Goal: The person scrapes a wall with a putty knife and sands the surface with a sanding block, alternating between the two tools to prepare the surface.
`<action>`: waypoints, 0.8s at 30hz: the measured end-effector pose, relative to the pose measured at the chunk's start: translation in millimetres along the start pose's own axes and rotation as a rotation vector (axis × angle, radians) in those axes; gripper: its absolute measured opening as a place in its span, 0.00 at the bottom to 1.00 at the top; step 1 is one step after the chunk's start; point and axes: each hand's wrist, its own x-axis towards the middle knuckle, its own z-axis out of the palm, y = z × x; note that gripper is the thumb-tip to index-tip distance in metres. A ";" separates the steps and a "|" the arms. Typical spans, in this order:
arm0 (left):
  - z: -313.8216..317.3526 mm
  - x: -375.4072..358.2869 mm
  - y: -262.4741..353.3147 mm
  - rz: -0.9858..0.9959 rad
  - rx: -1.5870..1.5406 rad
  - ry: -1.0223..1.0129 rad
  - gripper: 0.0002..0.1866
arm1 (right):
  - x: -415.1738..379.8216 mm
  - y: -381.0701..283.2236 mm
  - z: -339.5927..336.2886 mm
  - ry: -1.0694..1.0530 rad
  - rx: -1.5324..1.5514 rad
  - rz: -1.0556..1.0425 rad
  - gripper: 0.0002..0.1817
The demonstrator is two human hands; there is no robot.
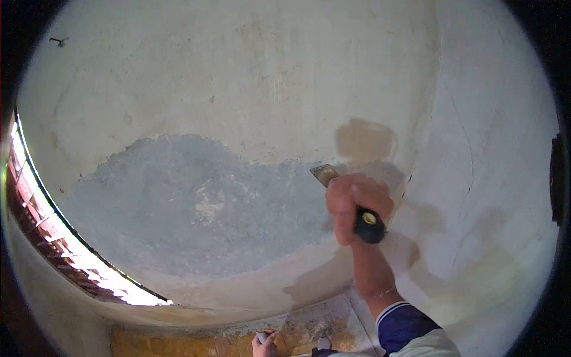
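Observation:
My right hand [357,199] is wrapped round the black handle of a scraper [324,173]. The metal blade sticks out up and left from my fist, at the upper edge of a grey bare patch [178,202] on the wall. A yellowish insert shows in the butt of the handle. Pale paint [238,71] surrounds the patch, with a ragged border. Low at the bottom edge of the view, my left hand [264,345] is closed round a small greyish thing that I cannot make out.
A barred opening [77,250] lets in bright light at the left. The wall corner and a cracked side wall [482,149] stand at the right. A nail or hook [59,41] juts out at upper left. Below lies a floor [190,344] with debris, near a shoe tip [324,343].

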 end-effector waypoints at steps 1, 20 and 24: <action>1.7 -6.5 6.6 -0.022 -0.001 -0.003 0.11 | -20.0 13.9 12.8 0.049 0.023 -0.022 0.08; -10.3 -0.4 -1.0 0.073 -0.015 0.003 0.15 | -6.0 -35.8 -12.1 -0.028 -0.062 -0.112 0.07; 3.1 -9.1 12.0 -0.001 -0.073 0.135 0.21 | -15.2 -2.8 9.1 0.008 -0.142 0.012 0.12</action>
